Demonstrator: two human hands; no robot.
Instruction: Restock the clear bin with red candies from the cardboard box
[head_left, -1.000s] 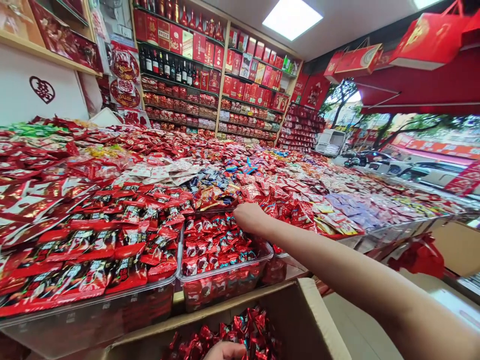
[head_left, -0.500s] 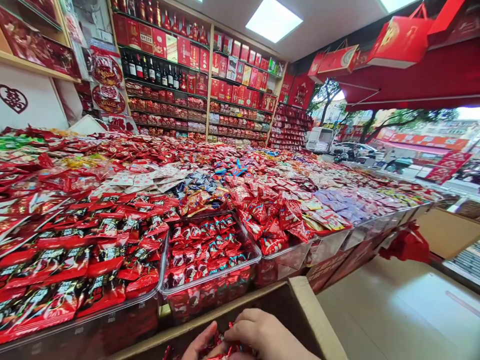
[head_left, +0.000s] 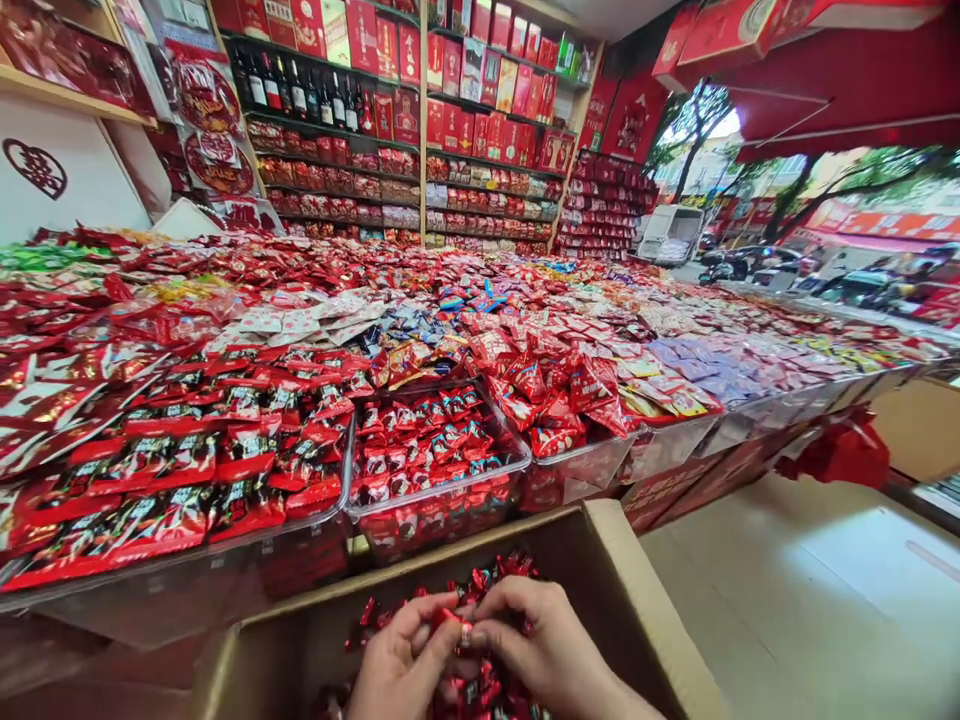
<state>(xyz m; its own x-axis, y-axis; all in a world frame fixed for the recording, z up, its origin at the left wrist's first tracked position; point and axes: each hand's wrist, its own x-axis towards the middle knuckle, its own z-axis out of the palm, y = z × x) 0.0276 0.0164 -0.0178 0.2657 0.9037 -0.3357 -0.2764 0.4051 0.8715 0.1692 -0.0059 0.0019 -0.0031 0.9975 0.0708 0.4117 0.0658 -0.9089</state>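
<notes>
Both hands are over an open cardboard box holding loose candies in shiny red wrappers. My left hand is curled, thumb and fingers pinching a small red wrapped candy. From the other side my right hand meets it, its thumb and fingertips closed at the same candy. The fingertips partly cover the piece. Just beyond the box, a clear plastic bin contains similar small red wrapped candies in rows.
Larger red-and-black packets fill the bin on the left. Red pyramid-shaped packets lie to the right of the clear bin. Shelves with wine bottles and red boxes stand behind. Tiled floor lies at right.
The view has tilted down, showing more of the box and its candies. My hands have lifted from among the candies and now come together around one piece.
</notes>
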